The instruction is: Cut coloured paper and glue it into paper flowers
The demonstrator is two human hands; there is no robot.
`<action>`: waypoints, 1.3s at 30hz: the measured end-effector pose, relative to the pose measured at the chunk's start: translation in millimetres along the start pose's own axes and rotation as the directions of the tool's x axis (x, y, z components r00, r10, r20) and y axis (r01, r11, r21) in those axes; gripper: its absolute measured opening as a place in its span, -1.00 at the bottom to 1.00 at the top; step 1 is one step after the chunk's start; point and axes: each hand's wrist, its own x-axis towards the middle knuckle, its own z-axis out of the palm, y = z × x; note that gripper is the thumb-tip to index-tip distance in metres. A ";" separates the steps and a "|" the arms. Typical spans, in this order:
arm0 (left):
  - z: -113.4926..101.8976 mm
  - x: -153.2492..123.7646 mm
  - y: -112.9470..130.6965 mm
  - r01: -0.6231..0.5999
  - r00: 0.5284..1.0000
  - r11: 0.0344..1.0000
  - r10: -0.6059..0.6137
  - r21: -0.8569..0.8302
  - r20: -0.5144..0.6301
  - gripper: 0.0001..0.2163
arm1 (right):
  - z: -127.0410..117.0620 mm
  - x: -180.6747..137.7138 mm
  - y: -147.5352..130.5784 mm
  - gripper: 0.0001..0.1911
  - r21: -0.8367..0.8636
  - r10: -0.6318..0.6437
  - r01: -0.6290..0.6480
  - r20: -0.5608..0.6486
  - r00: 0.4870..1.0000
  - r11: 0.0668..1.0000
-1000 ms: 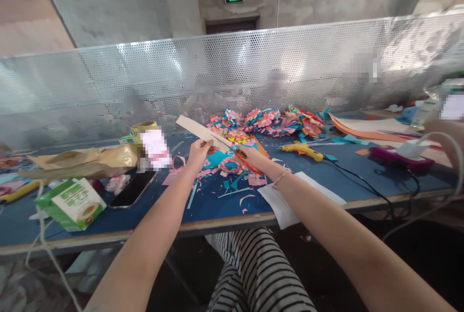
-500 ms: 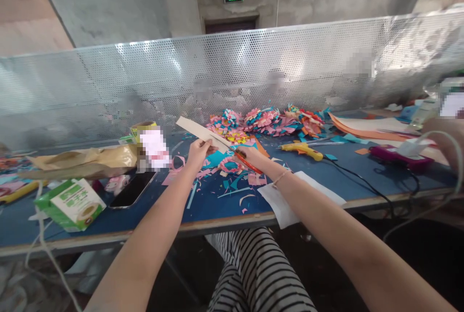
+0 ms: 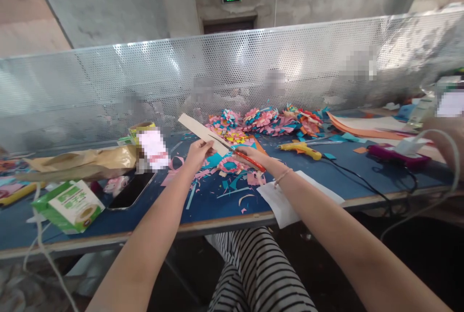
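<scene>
With left hand (image 3: 200, 154), pinching a cream paper strip (image 3: 195, 126) at frame centre, with right hand (image 3: 251, 151), gripping red-handled scissors (image 3: 255, 163) against it, seemingly mid-cut, and next probably needing a steady hold and careful guiding of the blades (image 3: 223, 143)!

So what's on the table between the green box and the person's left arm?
In the head view, a dark phone lies there on the blue table, with a small pinkish thing beside it.

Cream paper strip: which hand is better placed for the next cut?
The right hand, probably: it holds the red-handled metal scissors, blades at the cream paper strip, while the left hand grips that strip.
</scene>
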 end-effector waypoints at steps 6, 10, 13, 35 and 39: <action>1.3 -1.3 1.1 0.060 0.998 0.998 -0.059 -0.024 0.019 -0.75 | 1.0 -0.4 1.5 -0.50 -0.010 -0.003 0.003 -0.018 1.000 1.000; 3.2 -1.9 0.6 0.024 1.000 1.000 -0.024 0.009 0.003 -0.72 | 4.3 2.5 6.6 -0.54 -0.043 -0.011 0.010 -0.033 0.999 0.999; 4.4 -2.5 1.2 -0.023 1.000 1.000 0.024 0.016 -0.005 -0.69 | 6.2 4.0 8.3 -0.58 -0.100 0.002 -0.009 -0.062 0.998 0.995; 6.4 -6.0 2.5 0.008 1.000 1.000 -0.009 0.021 0.012 -0.68 | 1.9 3.8 5.2 -0.59 -0.108 0.010 -0.016 -0.049 0.999 0.994; 8.6 -6.4 0.5 0.035 0.999 0.999 -0.035 0.019 0.038 -0.68 | 2.3 3.3 3.8 -0.58 -0.110 0.042 -0.047 -0.042 0.998 0.993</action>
